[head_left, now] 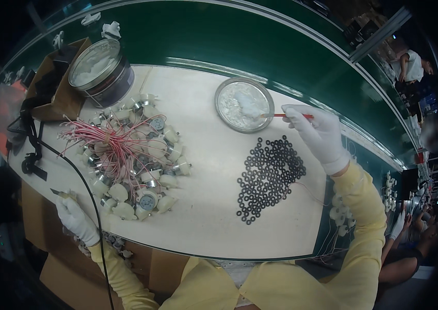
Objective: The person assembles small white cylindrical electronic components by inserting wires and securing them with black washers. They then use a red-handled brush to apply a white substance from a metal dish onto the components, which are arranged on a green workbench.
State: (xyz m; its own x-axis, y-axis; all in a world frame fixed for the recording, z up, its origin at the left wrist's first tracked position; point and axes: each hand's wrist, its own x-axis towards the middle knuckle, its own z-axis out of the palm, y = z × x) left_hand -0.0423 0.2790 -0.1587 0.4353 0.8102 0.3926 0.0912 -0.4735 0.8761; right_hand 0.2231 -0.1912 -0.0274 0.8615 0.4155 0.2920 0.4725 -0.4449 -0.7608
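My right hand point(318, 135), in a white glove, pinches a thin red stick point(280, 115). The stick's far end reaches over the rim of a shallow round dish point(221, 117) smeared with white paste point(250, 105). Just below the dish, many small black rings point(269, 175) lie spread flat on the white board. My left hand point(78, 221), also gloved, is at the board's left edge with fingers closed around a small pale piece point(66, 195); its kind is unclear. Beside it sits a heap of small motors point(148, 200) with cream-coloured housings and bundled pink wires point(106, 138).
A large open tin point(118, 85) of white paste stands at the back left beside a cardboard box point(67, 98). A black cable point(82, 173) runs past my left hand. More cream-coloured parts point(341, 214) are at the right. Other people point(413, 67) are at far right.
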